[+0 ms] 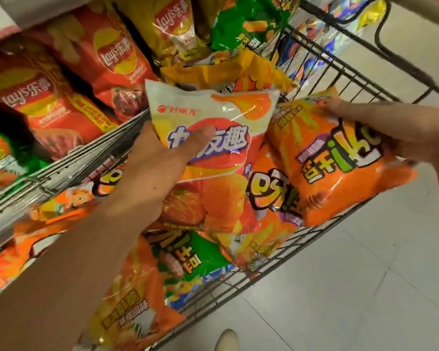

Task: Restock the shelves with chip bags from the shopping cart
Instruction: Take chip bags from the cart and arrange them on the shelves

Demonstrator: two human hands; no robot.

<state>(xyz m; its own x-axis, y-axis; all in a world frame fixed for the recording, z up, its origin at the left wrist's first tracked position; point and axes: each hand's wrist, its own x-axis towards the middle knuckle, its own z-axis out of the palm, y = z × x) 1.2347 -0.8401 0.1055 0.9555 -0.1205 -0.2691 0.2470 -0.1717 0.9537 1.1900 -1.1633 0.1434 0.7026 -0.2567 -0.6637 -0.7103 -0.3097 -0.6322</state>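
A white-and-orange chip bag [208, 138] is gripped at frame centre by the left hand [152, 168], thumb pressed across its front. An orange chip bag [340, 160] is clasped by the right hand [401, 130] above the wire shopping cart [340, 79], which is filled with chip bags. Red Lay's bags [46, 105] are held on the shelf [61, 165] at upper left.

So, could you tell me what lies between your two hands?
In the head view, only the white chip bag held by the left hand and the orange bag under the right hand.
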